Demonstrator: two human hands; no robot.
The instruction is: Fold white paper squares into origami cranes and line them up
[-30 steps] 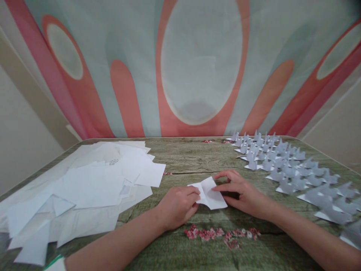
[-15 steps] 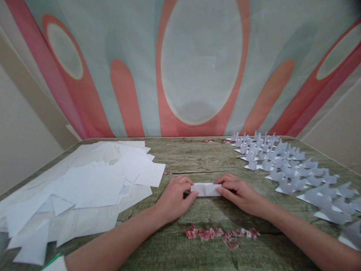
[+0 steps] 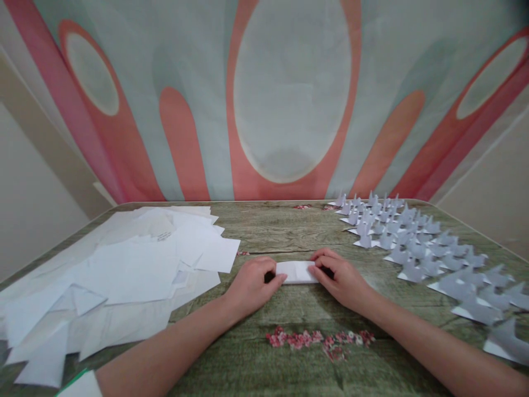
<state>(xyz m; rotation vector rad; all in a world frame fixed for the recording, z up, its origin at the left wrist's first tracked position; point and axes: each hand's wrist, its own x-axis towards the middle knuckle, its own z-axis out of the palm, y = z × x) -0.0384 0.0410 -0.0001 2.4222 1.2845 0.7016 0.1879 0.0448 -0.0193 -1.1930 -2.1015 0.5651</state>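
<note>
Your left hand [image 3: 253, 284] grips one end of a white folded paper strip [image 3: 296, 272], and your right hand [image 3: 342, 279] grips the other, so it lies crosswise between them near the middle of the table [image 3: 275, 231]. Both thumbs press on the near side of the strip, with your other fingers curled around behind its ends. Whether its lower edge touches the wood-patterned top or sits slightly above it is hard to tell from this angle. Your forearms come in from the two bottom corners, and a bit of white sleeve [image 3: 82, 385] with a green edge shows at your left. Between your arms, nearer to you than the strip, a band of pink and red flowers [image 3: 294, 337] is printed on the table. To your left lie loose white sheets [image 3: 132, 270], overlapping in a wide, uneven spread; one bears small dark lettering [image 3: 164, 236]. To your right, well apart from the strip, many folded white figures [image 3: 411, 271] stand in slanting rows, their pointed parts upright, reaching from the far edge down toward your right forearm. Behind the table hangs a pale blue-green backdrop [image 3: 293, 88] with coral bands and ovals.
</note>
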